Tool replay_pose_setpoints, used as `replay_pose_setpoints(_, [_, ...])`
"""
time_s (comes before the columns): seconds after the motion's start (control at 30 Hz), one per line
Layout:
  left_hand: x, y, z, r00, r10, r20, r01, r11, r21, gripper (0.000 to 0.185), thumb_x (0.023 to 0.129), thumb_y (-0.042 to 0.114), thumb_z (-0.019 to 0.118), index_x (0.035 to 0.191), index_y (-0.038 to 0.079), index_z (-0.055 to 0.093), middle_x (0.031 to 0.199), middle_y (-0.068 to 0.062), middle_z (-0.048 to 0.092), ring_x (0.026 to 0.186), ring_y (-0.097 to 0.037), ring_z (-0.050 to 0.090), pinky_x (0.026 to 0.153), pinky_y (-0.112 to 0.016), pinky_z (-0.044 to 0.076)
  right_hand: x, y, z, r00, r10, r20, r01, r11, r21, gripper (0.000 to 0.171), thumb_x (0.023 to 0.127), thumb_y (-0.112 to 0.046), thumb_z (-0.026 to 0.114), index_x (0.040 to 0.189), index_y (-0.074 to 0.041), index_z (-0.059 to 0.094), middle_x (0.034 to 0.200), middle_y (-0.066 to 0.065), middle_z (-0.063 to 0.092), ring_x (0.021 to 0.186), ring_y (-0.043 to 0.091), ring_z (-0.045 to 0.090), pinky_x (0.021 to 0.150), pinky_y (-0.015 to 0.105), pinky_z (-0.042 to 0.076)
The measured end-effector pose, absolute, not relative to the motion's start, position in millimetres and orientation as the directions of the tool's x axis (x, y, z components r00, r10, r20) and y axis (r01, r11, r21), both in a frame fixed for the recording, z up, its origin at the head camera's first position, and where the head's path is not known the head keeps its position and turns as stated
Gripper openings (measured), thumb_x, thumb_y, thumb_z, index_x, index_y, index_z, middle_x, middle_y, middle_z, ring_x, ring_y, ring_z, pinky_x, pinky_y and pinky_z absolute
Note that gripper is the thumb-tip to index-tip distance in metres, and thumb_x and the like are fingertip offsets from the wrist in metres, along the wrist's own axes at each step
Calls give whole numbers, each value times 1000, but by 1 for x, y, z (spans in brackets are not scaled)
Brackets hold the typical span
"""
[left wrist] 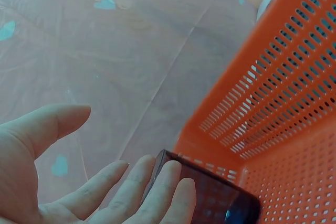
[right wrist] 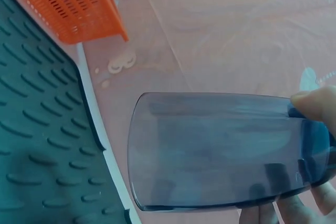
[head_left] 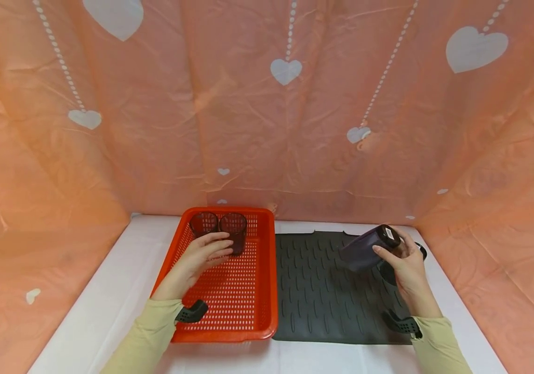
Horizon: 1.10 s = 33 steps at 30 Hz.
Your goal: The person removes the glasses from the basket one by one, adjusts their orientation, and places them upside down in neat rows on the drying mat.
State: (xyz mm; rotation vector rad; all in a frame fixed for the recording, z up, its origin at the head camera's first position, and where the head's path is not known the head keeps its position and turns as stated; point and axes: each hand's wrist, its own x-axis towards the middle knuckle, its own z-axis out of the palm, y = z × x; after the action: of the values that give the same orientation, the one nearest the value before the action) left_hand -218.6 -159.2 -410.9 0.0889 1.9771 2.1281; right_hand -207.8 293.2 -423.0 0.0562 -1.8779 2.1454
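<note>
We find the right hand (head_left: 407,265) holding a dark tumbler (head_left: 369,248) in curled fingers above the far right of the ribbed mat (head_left: 323,296), long axis tilted, base up-right, mouth down-left. The left hand (head_left: 201,257), fingers relaxed, touches a cup (head_left: 234,228) standing far in the orange basket (head_left: 229,311). The white bench (head_left: 122,291) is walled by pink sheeting (head_left: 248,130).

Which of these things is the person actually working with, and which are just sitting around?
In use:
- tumbler, tilted, held by the right hand
- orange basket, two cups inside
- nearer cup, touched by the left hand
- grey ribbed mat

Just there:
- far cup
- heart-print pink cloth
- white table
</note>
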Motion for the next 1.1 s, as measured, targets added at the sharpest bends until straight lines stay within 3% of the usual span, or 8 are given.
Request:
replay_pose_setpoints(0.27, [-219,-170,-413,-975,181,-126,-132,-19,991,54,97,19,57,141,-6,37,134,-23,49,120,-33,52,103,-47,38,-207,302,-432,-932,220,288,-301,-29,-953,61,79,12,71,134,-3,50,110,-6,64,98,8,58,75,15,50])
replay_pose_setpoints(0.83, [-221,-204,-398,-992,92,-87,-85,32,996,60,98,26,56,144,-3,32,140,-22,40,111,-16,58,102,-41,40,-203,313,-448,-928,279,245,-227,94,-969,66,77,7,76,136,-5,49,111,-12,62,99,4,57,78,10,45])
replay_pose_setpoints(1.1, [-223,-215,-394,-995,57,-85,-82,55,995,61,98,28,56,146,-2,31,144,-22,36,122,-25,51,103,-41,39,-202,313,-451,-926,291,241,-216,116,-970,66,76,6,77,135,-8,51,109,-13,62,96,3,58,77,10,46])
